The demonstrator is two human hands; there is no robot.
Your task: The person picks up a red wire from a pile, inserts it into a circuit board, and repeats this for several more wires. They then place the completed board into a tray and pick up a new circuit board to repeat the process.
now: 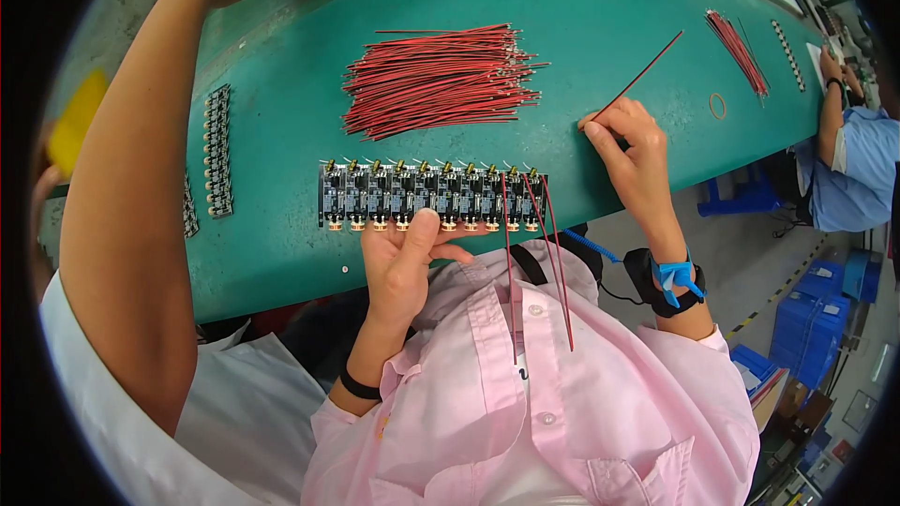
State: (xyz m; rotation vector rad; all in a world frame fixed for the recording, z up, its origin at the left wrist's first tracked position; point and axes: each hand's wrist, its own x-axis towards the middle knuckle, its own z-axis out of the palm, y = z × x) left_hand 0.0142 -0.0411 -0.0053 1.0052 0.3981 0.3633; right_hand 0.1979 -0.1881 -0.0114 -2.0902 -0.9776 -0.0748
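My left hand grips a long panel of black circuit boards from below, its thumb resting on the front edge. Small yellow-green parts and bent leads line the panel's far side, and pale round parts line its near side. From the panel's right end several red wires hang down over my pink shirt. To the right of the panel, my right hand pinches one dark red wire between thumb and fingertips, its free end pointing up and right. Beyond the panel lies a big pile of red wires.
On the green table, another board panel lies at left, beside a co-worker's bare arm. At right are a smaller wire bundle, a rubber band and a narrow strip. Another person in blue sits beyond.
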